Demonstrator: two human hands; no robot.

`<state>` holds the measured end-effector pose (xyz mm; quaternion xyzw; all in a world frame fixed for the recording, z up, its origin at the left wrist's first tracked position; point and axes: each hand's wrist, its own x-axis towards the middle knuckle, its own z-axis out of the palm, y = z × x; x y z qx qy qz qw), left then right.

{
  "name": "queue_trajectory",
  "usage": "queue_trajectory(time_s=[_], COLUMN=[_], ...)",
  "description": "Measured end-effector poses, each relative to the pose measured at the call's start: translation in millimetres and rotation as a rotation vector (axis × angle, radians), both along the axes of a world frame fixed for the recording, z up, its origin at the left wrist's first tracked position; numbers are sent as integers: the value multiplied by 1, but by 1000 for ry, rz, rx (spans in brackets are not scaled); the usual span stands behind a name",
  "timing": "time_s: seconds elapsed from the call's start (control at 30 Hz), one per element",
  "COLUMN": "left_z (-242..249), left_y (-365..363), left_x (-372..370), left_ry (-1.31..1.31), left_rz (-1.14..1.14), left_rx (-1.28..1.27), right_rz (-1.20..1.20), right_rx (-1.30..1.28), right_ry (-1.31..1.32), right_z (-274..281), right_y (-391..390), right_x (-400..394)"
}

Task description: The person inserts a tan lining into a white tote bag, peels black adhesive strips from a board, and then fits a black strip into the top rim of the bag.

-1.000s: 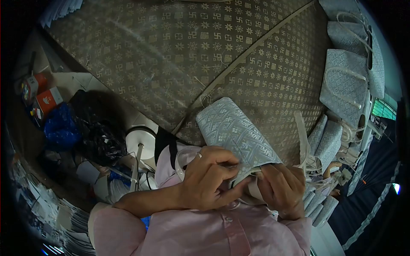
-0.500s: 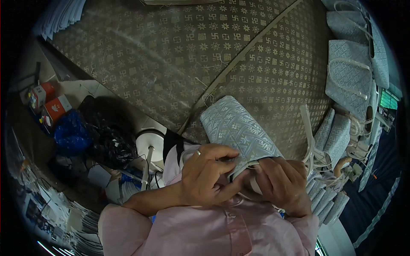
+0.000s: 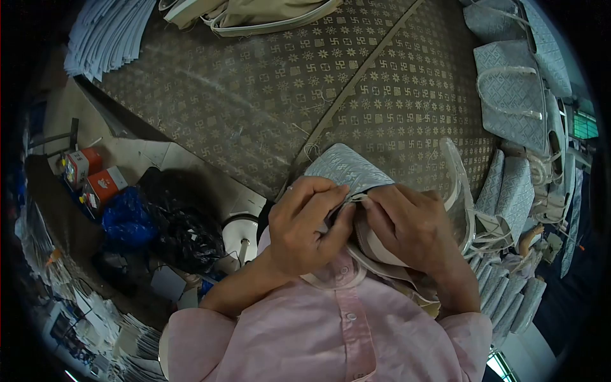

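A pale blue-grey patterned fabric bag (image 3: 349, 167) lies tilted at the table edge, close to my chest. My left hand (image 3: 305, 223) pinches the bag's near edge between thumb and fingers. Right beside it, my right hand (image 3: 410, 219) grips the same edge, its thumb against a thin pale cord or piping (image 3: 358, 198). The fingertips of both hands nearly meet there. Beige lining and trim hang below the right hand, against my pink shirt. A plastic-wrapped handle (image 3: 468, 197) stands up to the right of that hand.
Brown patterned cloth covers the table (image 3: 254, 108), with a seam strip across it. Several finished bags (image 3: 512, 95) stand along the right side. A beige bag (image 3: 267, 16) and stacked sheets (image 3: 108, 38) lie at the far edge. Left below are orange boxes (image 3: 105, 184) and black plastic bags (image 3: 178, 210).
Both hands have drawn closer together at the bag's edge and now pinch it. The bag's near end has folded up toward me, and more beige lining shows. The view has shifted.
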<state>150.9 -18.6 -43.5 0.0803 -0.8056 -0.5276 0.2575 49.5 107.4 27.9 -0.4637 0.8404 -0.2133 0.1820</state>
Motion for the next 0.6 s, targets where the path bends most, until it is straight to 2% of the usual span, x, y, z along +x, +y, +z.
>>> queue_trajectory(time_s=[0.3, 0.5, 0.6], left_z=[14, 18, 15], left_y=[6, 7, 8], left_x=[-1, -3, -3], left_ry=[-13, -61, -162], left_rz=[-7, -21, -24], left_rx=[-66, -41, 49], right_rz=[-37, -85, -96], right_rx=[-132, -166, -194], right_ry=[-17, 29, 63], right_z=[-10, -16, -17], right_y=[3, 7, 15], right_x=[-1, 1, 10])
